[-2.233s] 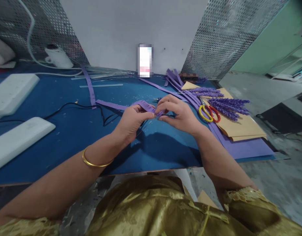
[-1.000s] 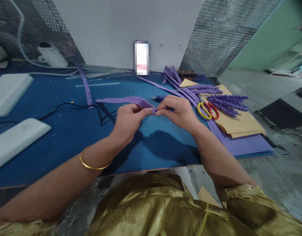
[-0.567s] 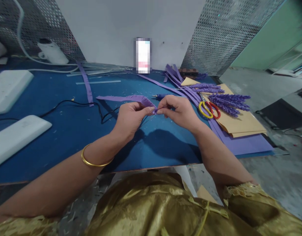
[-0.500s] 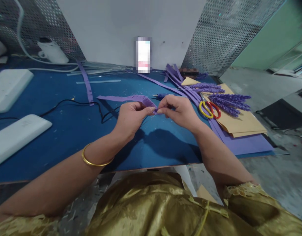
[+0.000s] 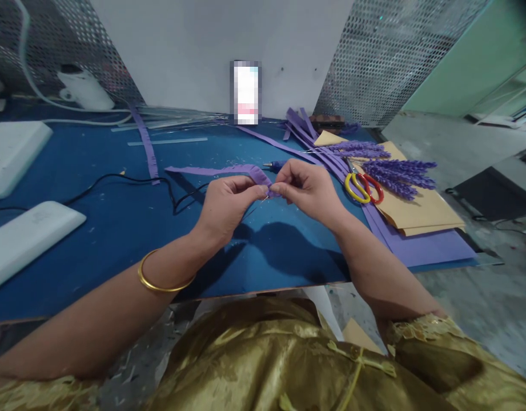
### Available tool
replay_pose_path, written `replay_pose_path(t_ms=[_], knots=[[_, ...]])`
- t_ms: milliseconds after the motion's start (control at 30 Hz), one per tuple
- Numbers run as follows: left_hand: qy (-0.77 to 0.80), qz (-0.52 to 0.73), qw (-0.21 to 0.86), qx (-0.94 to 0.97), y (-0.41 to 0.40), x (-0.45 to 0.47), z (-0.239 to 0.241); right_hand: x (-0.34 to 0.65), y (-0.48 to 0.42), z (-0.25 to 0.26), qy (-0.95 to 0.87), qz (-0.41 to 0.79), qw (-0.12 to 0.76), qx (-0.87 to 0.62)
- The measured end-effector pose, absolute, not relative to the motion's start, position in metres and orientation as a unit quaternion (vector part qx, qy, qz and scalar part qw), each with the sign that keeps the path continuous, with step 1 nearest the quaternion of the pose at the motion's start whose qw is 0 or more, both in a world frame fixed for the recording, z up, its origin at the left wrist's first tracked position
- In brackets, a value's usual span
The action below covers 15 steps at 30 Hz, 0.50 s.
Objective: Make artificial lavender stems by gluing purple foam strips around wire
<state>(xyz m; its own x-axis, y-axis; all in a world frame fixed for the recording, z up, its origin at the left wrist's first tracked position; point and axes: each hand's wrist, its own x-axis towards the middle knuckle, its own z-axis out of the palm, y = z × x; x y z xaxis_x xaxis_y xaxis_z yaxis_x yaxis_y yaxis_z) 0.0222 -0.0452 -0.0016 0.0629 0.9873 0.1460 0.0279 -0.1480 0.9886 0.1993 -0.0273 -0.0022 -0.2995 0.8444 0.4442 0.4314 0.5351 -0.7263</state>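
My left hand [image 5: 226,205] is closed in a pinch on a fringed purple paper strip [image 5: 213,170], whose free end trails left above the blue tabletop. Fingertips of my right hand [image 5: 309,189] pinch the strip's other end, close beside the left thumb. A small bunched bit of purple shows between the two thumbs. Some thin, wire-like line pokes out below it, too fine to make out clearly. Partly hidden behind my right hand lies a blue tool [image 5: 275,165] with a pointed metal tip.
To the right are scissors [image 5: 357,188] with yellow and red handles, purple flower sprigs [image 5: 400,174], brown paper [image 5: 429,214] and purple sheets [image 5: 438,249]. Another fringed strip [image 5: 146,145], a black cord [image 5: 108,176] and white boxes [image 5: 35,234] lie left. A phone [image 5: 246,94] stands behind.
My right fingers have shifted slightly and more purple shows beneath them at the pinch. Both hands still hold the strip. The whole view has drifted a little.
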Motion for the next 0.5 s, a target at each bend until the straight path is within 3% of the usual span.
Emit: replay_pose_path(t_ms=[500], knots=[[0.456,0.496,0.488,0.556,-0.0444,0.0224,-0.0062,0.1965,-0.0275,-0.0028,-0.761,0.253,0.43,-0.415]])
